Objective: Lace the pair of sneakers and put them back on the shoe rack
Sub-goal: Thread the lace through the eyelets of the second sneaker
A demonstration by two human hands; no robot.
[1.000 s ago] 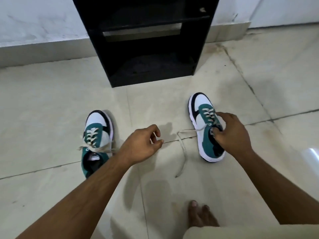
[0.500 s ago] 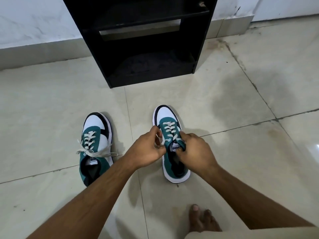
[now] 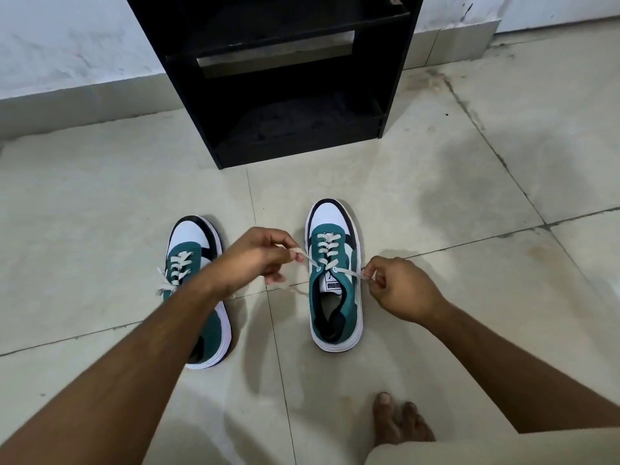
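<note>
Two teal, white and black sneakers stand on the tiled floor, toes toward the black shoe rack (image 3: 295, 135). The right sneaker (image 3: 333, 297) has cream laces threaded up its eyelets. My left hand (image 3: 256, 258) pinches the left lace end (image 3: 307, 258) and my right hand (image 3: 399, 288) pinches the right lace end (image 3: 350, 272), each pulled out sideways from the top eyelets. The left sneaker (image 3: 188, 243) stands beside it, its heel half hidden under my left forearm, its laces crossed with loose ends hanging off its left side.
The rack's lower shelf (image 3: 302, 112) is open toward me, about a shoe's length beyond the sneakers. A white wall with a skirting (image 3: 84, 99) runs behind the rack. My bare foot (image 3: 399, 421) rests on the floor at the lower right.
The right sneaker was dragged left to stand in front of me. Both hands came onto it, then moved apart, each drawing a lace end sideways. The left sneaker has not moved.
</note>
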